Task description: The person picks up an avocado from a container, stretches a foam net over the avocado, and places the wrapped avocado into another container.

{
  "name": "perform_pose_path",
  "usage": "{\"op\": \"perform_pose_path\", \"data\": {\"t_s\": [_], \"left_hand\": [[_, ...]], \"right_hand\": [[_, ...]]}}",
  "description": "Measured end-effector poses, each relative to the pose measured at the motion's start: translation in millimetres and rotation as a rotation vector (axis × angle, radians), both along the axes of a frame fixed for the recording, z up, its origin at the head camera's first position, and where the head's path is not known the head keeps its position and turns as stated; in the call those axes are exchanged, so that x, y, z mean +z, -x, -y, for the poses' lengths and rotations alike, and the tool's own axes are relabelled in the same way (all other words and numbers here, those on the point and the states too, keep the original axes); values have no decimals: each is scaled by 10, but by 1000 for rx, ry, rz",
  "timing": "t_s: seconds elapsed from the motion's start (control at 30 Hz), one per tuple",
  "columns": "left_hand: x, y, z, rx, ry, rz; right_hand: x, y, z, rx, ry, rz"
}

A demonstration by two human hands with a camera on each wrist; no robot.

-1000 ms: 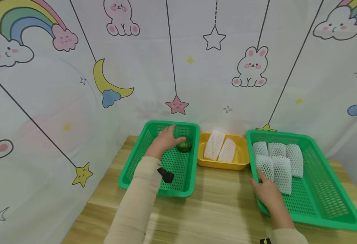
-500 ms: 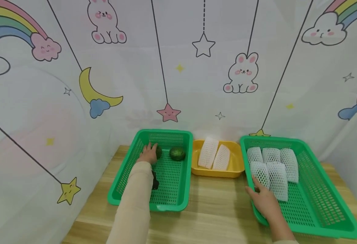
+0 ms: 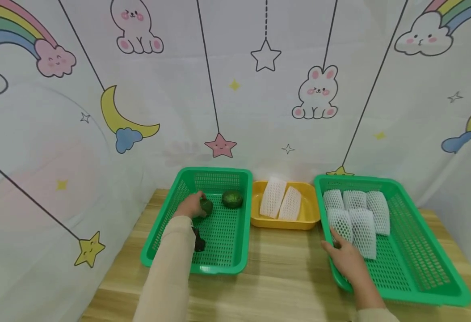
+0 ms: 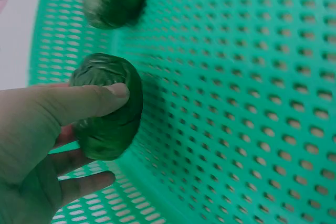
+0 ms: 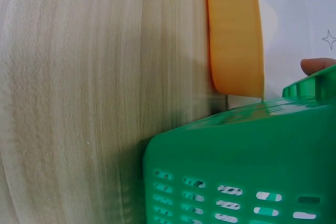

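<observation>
In the left green basket (image 3: 241, 248), my left hand (image 3: 189, 206) holds a dark green oval fruit (image 4: 107, 106) with a shiny, wrinkled surface. The left wrist view shows the thumb across its near side and fingers behind; two lower fingers are spread. A second dark green fruit (image 3: 232, 199) lies farther right in that basket. My right hand (image 3: 347, 258) rests over the left rim of the right green basket (image 3: 424, 264), thumb outward, beside a white foam net sleeve (image 3: 340, 224). Its fingers hold nothing visible; the right wrist view shows one fingertip.
Between the baskets stands a yellow tray (image 3: 309, 208) with two flat foam net sleeves (image 3: 273, 199). Several more net sleeves (image 3: 378, 212) lie grouped at the right basket's back left. A printed white cloth (image 3: 259, 103) hangs behind the wooden table (image 3: 279, 273).
My left hand has moved left from the farther-right fruit to the other one, and its thumb and fingers now hold that one. The right hand stays by the basket rim.
</observation>
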State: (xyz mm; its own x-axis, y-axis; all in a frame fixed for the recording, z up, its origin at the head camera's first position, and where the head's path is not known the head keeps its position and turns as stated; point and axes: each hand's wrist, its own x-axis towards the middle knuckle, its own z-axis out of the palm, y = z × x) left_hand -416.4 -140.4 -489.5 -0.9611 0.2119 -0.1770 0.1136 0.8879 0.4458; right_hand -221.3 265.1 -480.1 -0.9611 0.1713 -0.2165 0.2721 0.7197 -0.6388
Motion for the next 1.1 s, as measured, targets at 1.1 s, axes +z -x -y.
{"op": "perform_pose_path", "data": {"t_s": [1.1], "left_hand": [[352,-1421,-1694,-4,-623,-341]], "right_hand": [[-3,-4,-6,8,40,6]]}}
